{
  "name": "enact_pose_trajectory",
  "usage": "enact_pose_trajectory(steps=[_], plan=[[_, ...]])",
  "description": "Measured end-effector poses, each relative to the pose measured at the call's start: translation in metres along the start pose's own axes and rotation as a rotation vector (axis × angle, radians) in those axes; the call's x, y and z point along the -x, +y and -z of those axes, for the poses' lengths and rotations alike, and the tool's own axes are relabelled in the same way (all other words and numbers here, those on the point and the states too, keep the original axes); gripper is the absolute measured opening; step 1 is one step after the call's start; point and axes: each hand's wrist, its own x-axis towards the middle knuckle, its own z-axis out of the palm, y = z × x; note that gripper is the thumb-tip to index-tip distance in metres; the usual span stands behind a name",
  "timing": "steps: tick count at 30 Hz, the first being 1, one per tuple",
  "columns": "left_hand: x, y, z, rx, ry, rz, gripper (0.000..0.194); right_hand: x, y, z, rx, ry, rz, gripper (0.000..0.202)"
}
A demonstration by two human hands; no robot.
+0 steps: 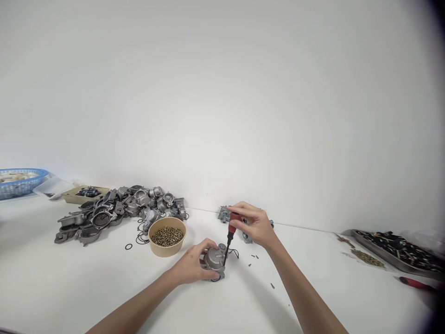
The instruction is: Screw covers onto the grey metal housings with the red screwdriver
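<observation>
A grey cast-metal housing (pixel 214 259) with a rounded cover sits on the white table, and my left hand (pixel 193 263) is wrapped round its left side. Above it, my right hand (pixel 253 222) grips the red handle of a screwdriver (pixel 233 223). The screwdriver's dark shaft points down, slightly tilted, with its tip at the housing's right edge. Whether a screw sits under the tip is too small to tell. Just right of the housing a thin black loop (pixel 235 253) shows. Behind my right hand lie more metal parts (pixel 223 213), partly hidden.
Left of my hands stands a round tub (pixel 167 251) of brass-coloured screws. Behind it spreads a pile of metal housings (pixel 135 204), with black rings (pixel 128 246) nearby. Several small screws (pixel 272 285) lie at the right. Farther right are a metal tray (pixel 382 257) and another red-handled tool (pixel 415 283).
</observation>
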Motion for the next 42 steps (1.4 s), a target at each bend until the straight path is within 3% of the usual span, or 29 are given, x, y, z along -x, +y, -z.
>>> enact_pose_trajectory(steps=[5,10,14,20,25,28,33,39,42], plan=[[0.0007,0.0012,0.0004,0.000,0.002,0.001,0.062,0.0005,-0.0029,0.0009,-0.045,-0.082,0.023,0.033],[0.0007,0.0022,-0.0001,-0.008,0.001,-0.005,0.060,0.0005,-0.0050,0.0001,0.039,-0.061,-0.018,0.037],[0.0004,0.0036,-0.0005,-0.031,0.005,-0.010,0.060,0.0009,-0.0069,-0.0013,-0.052,-0.129,0.002,0.038],[0.0004,0.0031,-0.0001,-0.053,0.008,-0.007,0.060,-0.0001,-0.0074,-0.0027,0.092,-0.052,0.030,0.033],[0.0002,0.0033,-0.0001,-0.034,0.003,-0.018,0.058,0.0018,-0.0081,-0.0009,-0.146,-0.155,-0.024,0.031],[0.0001,0.0022,-0.0003,-0.035,0.002,-0.025,0.058,0.0025,-0.0046,0.0002,-0.115,-0.100,-0.069,0.029],[-0.0003,-0.0031,0.0000,-0.064,0.022,-0.011,0.061,0.0010,-0.0007,0.0014,0.036,-0.031,-0.009,0.027],[-0.0006,-0.0032,0.0002,-0.065,0.023,-0.016,0.061,0.0008,-0.0066,0.0000,0.086,-0.037,0.028,0.027],[-0.0001,-0.0009,0.0000,-0.067,0.022,-0.015,0.061,0.0015,-0.0094,-0.0008,-0.024,-0.085,0.018,0.026]])
